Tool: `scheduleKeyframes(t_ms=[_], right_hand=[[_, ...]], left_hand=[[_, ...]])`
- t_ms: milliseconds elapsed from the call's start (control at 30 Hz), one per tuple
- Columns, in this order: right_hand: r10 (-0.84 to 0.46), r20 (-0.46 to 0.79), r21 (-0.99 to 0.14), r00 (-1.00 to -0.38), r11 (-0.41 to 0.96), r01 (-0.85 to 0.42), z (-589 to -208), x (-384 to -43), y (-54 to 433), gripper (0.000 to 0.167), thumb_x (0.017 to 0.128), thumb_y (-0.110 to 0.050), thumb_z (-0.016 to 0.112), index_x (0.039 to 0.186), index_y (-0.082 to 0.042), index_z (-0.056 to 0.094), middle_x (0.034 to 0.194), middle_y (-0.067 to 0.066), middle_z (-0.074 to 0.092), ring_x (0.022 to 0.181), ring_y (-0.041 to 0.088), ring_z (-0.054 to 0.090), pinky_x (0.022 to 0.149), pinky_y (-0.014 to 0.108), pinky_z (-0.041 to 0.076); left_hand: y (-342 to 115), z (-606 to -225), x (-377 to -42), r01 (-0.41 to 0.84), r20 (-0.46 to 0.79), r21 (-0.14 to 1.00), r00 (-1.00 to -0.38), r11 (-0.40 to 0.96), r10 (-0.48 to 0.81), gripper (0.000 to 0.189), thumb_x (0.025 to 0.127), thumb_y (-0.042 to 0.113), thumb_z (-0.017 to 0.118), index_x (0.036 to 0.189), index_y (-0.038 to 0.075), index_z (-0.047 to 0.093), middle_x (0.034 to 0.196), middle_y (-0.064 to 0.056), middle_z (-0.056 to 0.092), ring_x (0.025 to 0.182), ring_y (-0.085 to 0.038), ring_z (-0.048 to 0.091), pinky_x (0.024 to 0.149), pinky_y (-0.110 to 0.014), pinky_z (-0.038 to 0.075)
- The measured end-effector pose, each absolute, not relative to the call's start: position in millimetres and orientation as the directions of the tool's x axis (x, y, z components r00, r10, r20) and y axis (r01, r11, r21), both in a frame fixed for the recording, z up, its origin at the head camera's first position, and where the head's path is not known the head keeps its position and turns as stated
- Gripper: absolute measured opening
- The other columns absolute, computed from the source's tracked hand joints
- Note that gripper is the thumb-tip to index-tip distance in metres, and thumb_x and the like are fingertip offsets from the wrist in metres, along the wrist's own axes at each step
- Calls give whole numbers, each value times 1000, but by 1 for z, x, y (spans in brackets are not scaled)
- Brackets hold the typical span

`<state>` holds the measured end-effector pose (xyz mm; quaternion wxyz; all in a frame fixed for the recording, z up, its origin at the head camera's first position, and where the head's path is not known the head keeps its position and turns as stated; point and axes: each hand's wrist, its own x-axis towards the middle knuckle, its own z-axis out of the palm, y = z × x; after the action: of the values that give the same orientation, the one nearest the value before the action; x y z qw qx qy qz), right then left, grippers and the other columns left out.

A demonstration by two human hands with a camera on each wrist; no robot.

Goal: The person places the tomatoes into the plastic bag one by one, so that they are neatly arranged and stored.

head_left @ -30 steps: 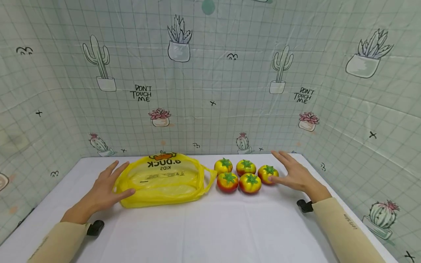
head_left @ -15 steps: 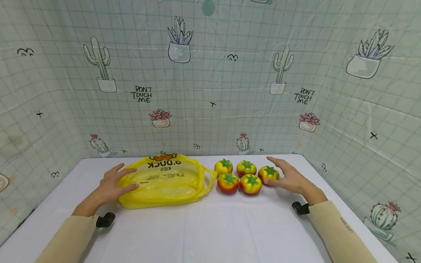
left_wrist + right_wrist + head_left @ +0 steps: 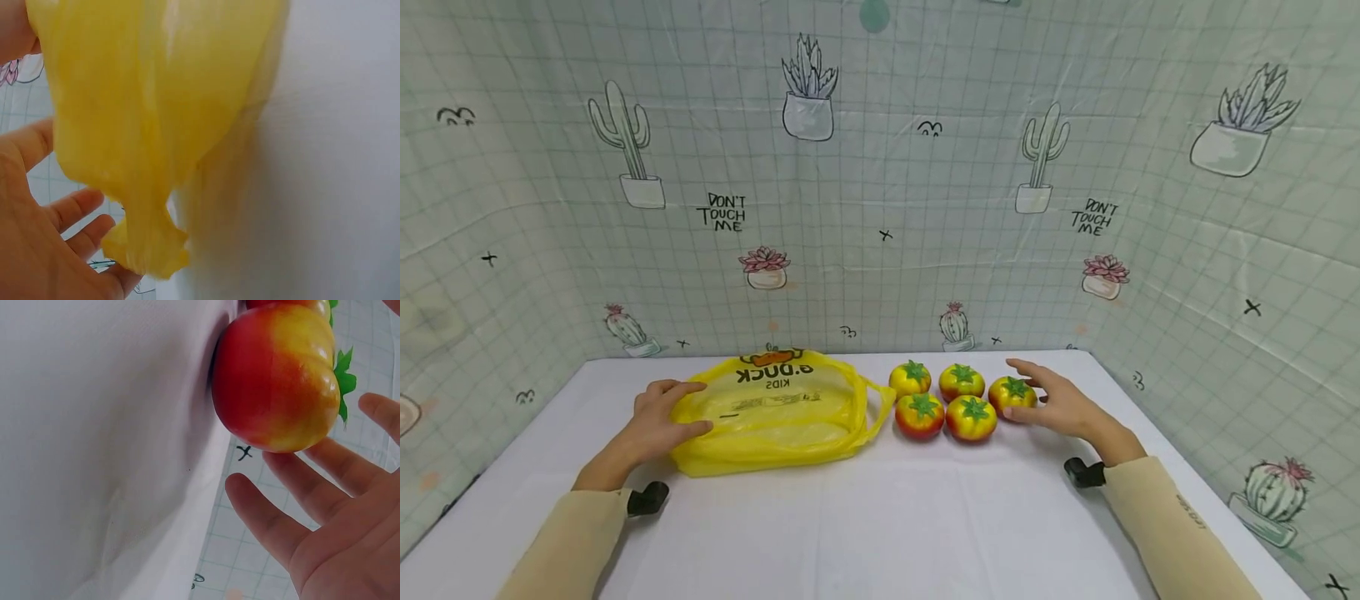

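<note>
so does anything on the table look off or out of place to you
One oddity: the print on the yellow bag reads mirrored in the head view, perhaps because it shows through from the far side; the wall lettering reads normally. Otherwise nothing stands out: the five fruits sit upright in a group.

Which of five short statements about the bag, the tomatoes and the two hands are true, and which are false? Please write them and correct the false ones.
1. Five red-and-yellow tomatoes stand on the white tablecloth. True.
2. The left hand is at the left end of the yellow plastic bag. True.
3. The bag lies to the right of the tomatoes. False: it lies to their left.
4. The right hand is nearest to the bag. False: the right hand is nearest to the rightmost tomato.
5. Green leaves top the tomatoes. True.
</note>
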<state>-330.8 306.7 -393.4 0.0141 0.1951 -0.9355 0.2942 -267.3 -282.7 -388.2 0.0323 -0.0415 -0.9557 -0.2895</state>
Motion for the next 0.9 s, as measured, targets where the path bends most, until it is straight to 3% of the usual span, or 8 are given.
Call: scheduleKeyframes(t_ms=[467, 900], right_hand=[[-342, 112, -549, -933, 762, -344, -399, -331, 307, 78, 81, -47, 70, 146, -19, 38, 140, 17, 45, 119, 38, 48, 96, 53, 43], [-364, 123, -517, -923, 771, -373, -400, -330, 309, 69, 85, -35, 68, 143, -10, 40, 137, 21, 47, 115, 38, 51, 93, 51, 46]], left_hand=[[-284, -395, -268, 114, 71, 540, -993, 834, 90, 72, 84, 37, 68, 140, 2, 40, 137, -33, 26, 120, -51, 25, 92, -71, 28], [-279, -394, -265, 119, 43, 549, -993, 827, 114, 79, 82, 37, 70, 142, 0, 35, 133, -33, 31, 115, -47, 36, 95, -67, 32]])
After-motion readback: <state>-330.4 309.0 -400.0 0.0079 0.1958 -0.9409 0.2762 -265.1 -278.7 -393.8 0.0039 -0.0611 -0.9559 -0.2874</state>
